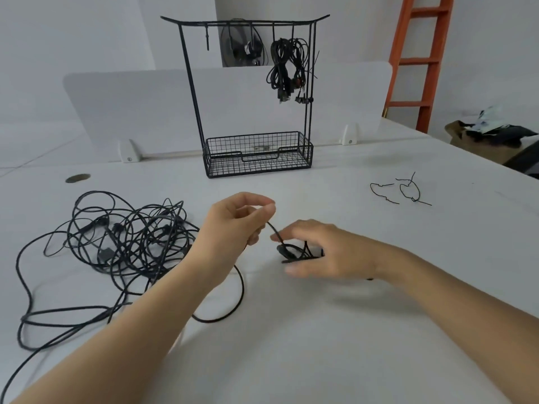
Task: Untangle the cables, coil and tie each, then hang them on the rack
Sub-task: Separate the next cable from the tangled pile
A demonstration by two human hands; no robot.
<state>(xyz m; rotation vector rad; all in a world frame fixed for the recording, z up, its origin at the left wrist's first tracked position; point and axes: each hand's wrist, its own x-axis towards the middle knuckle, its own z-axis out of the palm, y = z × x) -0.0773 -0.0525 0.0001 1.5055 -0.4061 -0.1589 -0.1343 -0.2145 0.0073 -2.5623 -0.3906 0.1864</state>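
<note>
The cable [273, 228] I am working is thin, black, light and limp. It will sag wherever I do not support it, and it looks springy enough to pop out of a coil if I let go. It runs taut between my hands at the middle of the bench [335, 345], then trails back in a loose loop toward the near edge and into the tangle [125, 243] by the left edge.

My left hand [233, 225] pinches the strand between thumb and fingertips. My right hand [326, 252] is blurred but seems to curl thumb and fingers round a few small turns already wound.

I judge the best hold is across the whole bundle of turns, gripping them flat, while the other hand feeds slack close to the coil. The plug ends look like the parts that could snag in the tangle.

Two ties [402, 191] lie toward the right edge. The rack [250, 97] stands at the far edge, with finished coils [288, 68] hanging from it.
</note>
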